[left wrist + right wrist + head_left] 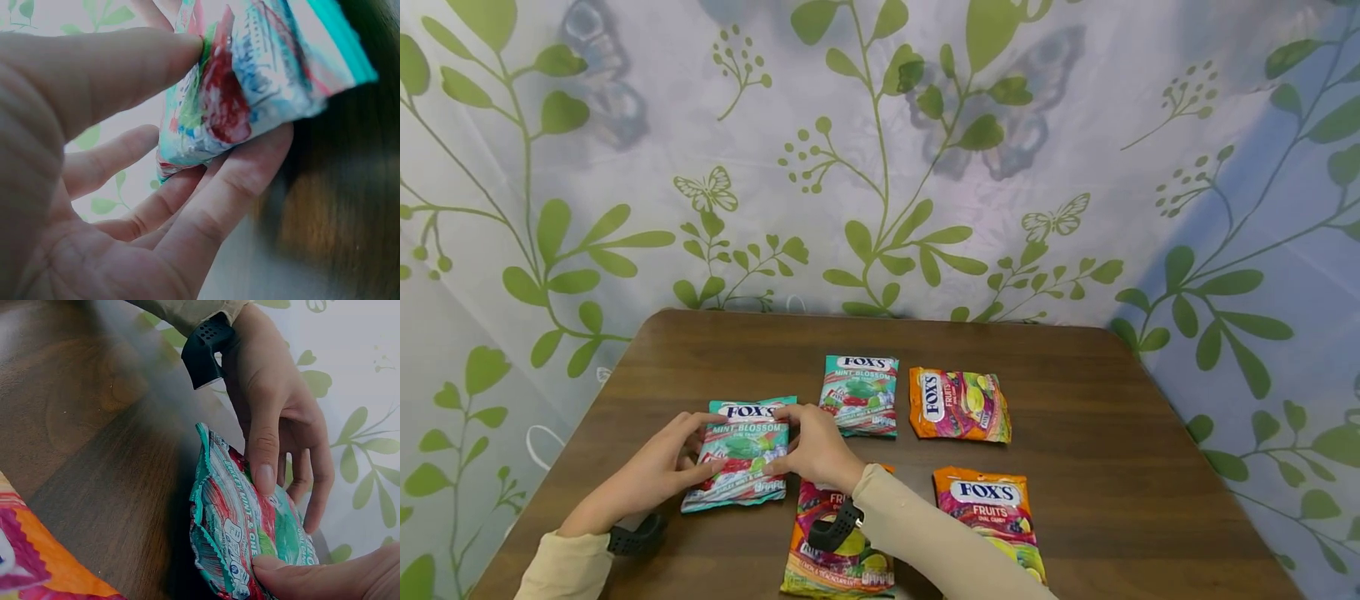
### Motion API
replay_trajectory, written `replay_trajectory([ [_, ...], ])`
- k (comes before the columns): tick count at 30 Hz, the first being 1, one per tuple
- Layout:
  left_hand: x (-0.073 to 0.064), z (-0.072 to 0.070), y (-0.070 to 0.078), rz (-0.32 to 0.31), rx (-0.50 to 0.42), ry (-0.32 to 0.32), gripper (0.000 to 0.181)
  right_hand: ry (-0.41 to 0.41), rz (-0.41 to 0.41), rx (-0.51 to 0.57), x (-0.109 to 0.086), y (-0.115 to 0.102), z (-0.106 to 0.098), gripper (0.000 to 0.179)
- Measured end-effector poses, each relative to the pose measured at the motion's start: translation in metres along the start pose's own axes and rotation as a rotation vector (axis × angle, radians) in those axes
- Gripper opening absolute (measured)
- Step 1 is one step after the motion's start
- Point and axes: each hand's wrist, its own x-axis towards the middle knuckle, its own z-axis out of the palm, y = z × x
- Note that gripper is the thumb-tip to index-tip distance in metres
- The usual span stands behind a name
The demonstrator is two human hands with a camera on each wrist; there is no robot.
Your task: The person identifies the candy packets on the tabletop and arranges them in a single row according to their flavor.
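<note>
A teal Fox's Mint Blossom candy bag [741,454] is held between both hands at the left of the table. My left hand [655,468] grips its left side, with the thumb on the printed front and fingers under the bag [231,94] in the left wrist view. On the opposite side, my right hand [822,446] pinches the edge, its thumb [337,575] pressing the front in the right wrist view. The right hand's other fingertips are mostly hidden. Whether the bag's lower edge touches the table cannot be told.
Behind the right hand lies another teal mint bag [859,396]. An orange-purple Fox's Fruits bag [961,406] lies sideways beside it. Nearer are two more Fruits bags, one [842,550] partly under the right forearm, another [988,508] to its right. A leaf-patterned curtain [880,167] borders the brown table [1112,467].
</note>
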Motion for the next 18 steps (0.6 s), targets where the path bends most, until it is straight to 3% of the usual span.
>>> replay_trajectory([
  [9, 0.001, -0.009, 0.008, -0.030, 0.012, 0.006, 0.063, 0.008, -0.017, 0.036, 0.008, -0.002, 0.001, 0.067],
  [18, 0.006, -0.029, 0.006, -0.039, 0.090, 0.031, 0.063, 0.031, -0.030, 0.017, 0.028, -0.012, 0.003, 0.070],
])
